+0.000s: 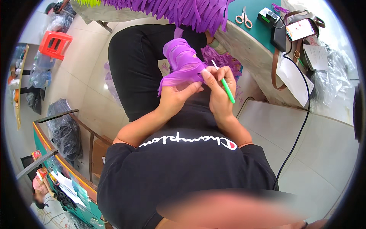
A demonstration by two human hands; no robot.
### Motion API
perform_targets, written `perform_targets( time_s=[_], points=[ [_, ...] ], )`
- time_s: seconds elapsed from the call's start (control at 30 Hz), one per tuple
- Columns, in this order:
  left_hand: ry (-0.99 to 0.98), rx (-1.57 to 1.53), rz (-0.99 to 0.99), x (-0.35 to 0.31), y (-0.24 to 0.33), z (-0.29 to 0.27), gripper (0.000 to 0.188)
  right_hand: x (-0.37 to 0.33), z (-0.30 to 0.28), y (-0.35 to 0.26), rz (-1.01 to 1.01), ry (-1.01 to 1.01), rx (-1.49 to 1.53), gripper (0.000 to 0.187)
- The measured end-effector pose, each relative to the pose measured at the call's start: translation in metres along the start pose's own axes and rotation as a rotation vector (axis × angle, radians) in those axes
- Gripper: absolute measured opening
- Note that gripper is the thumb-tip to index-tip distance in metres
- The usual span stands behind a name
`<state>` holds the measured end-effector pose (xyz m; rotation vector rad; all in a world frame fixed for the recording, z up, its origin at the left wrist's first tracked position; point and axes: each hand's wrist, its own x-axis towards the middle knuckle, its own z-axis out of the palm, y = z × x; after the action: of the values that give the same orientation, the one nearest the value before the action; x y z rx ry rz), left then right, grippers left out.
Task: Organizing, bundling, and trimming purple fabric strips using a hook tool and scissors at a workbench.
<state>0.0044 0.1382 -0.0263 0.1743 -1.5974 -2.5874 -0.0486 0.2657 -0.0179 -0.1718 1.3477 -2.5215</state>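
Observation:
Above my lap, my left hand point(175, 99) is closed on the lower end of a purple strappy piece point(183, 57), partly sheer and looped in bands. My right hand point(220, 89) pinches the same piece at its right edge. Between the right fingers lies a slim green-handled tool point(228, 91). Its thin pale end points up and left, and its exact kind is not clear. A purple strip at the top of the piece reaches up toward a heap of purple strips point(183, 11) on the table.
On the green table point(244, 32) at the upper right are scissors point(244, 18), a small black device point(268, 16), a lit phone point(300, 29) and a brown bag point(275, 70). A black cable point(306, 110) runs down the right side. A red stool point(55, 44) stands far left.

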Motion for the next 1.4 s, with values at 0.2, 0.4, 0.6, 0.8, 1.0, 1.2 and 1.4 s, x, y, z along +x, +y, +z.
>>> perform_targets(
  time_s=[0.2,0.4,0.6,0.8,1.0,1.2,1.4],
  points=[
    [0.002,-0.128,0.028,0.001,0.012,-0.01,0.03,0.011,-0.054,-0.01,-0.127,0.137,-0.009,0.029],
    [0.075,-0.148,0.107,0.004,0.042,-0.02,0.028,0.008,-0.171,0.009,-0.157,0.388,-0.199,0.026],
    [0.087,-0.152,0.331,0.003,0.084,-0.042,0.055,-0.003,-0.349,0.071,-0.495,0.667,-1.089,0.021],
    [0.056,0.013,0.412,-0.005,0.12,-0.085,0.052,-0.005,-0.374,0.09,-0.08,0.262,-1.529,0.03],
    [0.011,0.162,0.485,0.005,0.155,-0.081,0.041,0.039,-0.166,0.046,-0.14,0.06,-1.049,0.039],
    [0.167,0.383,0.619,0.021,0.175,-0.067,0.022,0.056,-0.059,0.081,-0.429,-0.333,-1.182,0.04],
    [0.014,1.148,0.61,0.027,0.209,-0.083,0.018,0.063,-0.079,0.023,-0.17,-0.203,-1.013,0.039]
  ],
)
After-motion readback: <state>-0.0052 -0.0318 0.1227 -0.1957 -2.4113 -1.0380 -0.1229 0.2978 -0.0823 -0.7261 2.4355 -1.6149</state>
